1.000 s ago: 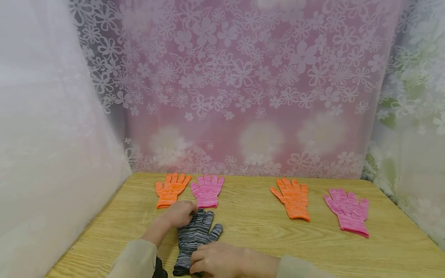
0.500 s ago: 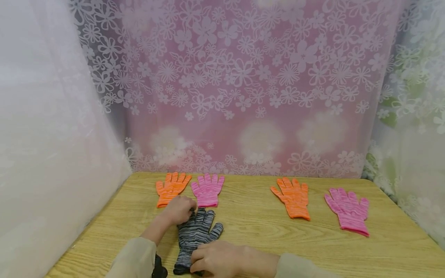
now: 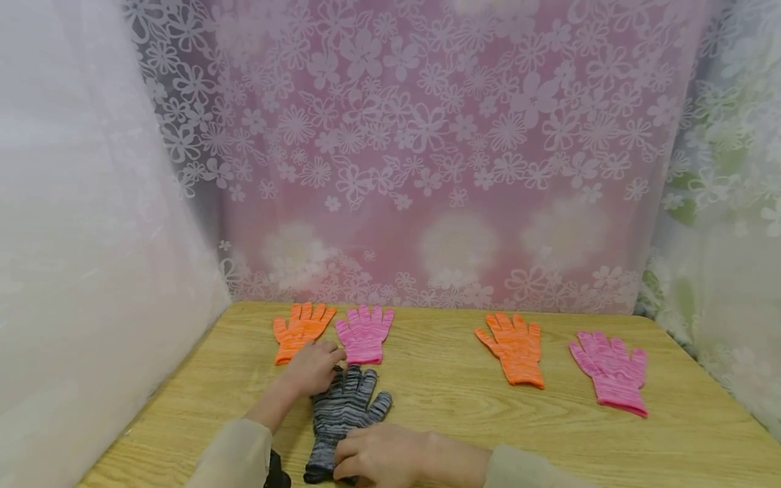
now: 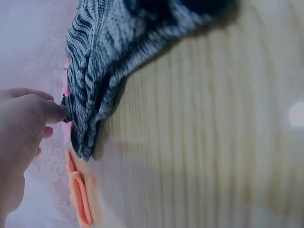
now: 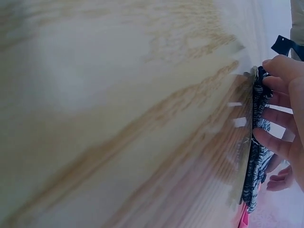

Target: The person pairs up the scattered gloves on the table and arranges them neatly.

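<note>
A grey-and-black striped knit glove (image 3: 340, 415) lies flat on the wooden table, its fingers pointing away from me and its thumb to the right. My left hand (image 3: 314, 369) is at the outer fingertip on the glove's left side. In the left wrist view, thumb and fingers of the left hand (image 4: 26, 118) pinch a dark tip of the glove (image 4: 102, 52). My right hand (image 3: 384, 453) rests over the cuff end. Seen from the right wrist, its spread, slightly bent fingers (image 5: 270, 142) touch the striped fabric. Part of the cuff is hidden beneath this hand.
Beyond the left hand, an orange glove (image 3: 300, 332) and a pink glove (image 3: 365, 335) lie side by side near the table's back edge. Farther right are another orange glove (image 3: 514, 349) and pink glove (image 3: 612, 371). Flower-patterned curtains (image 3: 427, 156) enclose the wooden table (image 3: 451, 400).
The left hand has shifted slightly away from me and its knuckles have risen a little at the glove's fingertip. The right hand and the glove stay almost as they were.
</note>
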### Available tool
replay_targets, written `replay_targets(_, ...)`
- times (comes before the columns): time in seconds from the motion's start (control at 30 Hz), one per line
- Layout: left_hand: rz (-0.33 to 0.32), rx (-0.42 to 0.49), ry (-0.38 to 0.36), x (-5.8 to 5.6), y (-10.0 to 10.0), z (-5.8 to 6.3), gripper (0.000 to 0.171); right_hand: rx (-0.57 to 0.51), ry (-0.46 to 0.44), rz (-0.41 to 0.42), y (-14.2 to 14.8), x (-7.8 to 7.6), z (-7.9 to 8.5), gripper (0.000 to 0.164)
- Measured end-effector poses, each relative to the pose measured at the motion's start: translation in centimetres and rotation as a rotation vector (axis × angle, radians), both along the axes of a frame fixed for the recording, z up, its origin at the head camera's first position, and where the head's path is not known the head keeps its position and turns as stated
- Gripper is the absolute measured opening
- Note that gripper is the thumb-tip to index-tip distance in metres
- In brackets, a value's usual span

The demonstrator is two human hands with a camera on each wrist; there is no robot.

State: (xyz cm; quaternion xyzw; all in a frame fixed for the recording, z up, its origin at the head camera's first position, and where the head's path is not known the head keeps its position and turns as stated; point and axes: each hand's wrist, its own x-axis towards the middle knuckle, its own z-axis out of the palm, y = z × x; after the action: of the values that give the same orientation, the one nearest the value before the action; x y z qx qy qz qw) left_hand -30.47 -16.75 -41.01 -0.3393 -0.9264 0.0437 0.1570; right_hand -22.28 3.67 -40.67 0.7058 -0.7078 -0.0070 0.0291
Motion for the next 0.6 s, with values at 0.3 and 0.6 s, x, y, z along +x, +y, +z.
replay_targets(0.3,-0.224,-0.235,0.169,1.2,-0.5,0.2,0.013,0.036,0.028,-0.041,0.2,0.0,0.2,0.029)
replay_targets(0.6,-0.137,-0.211,0.041,1.9,-0.7,-0.2,0.013,0.058,-0.010,-0.042,0.1,0.0,0.2,0.029)
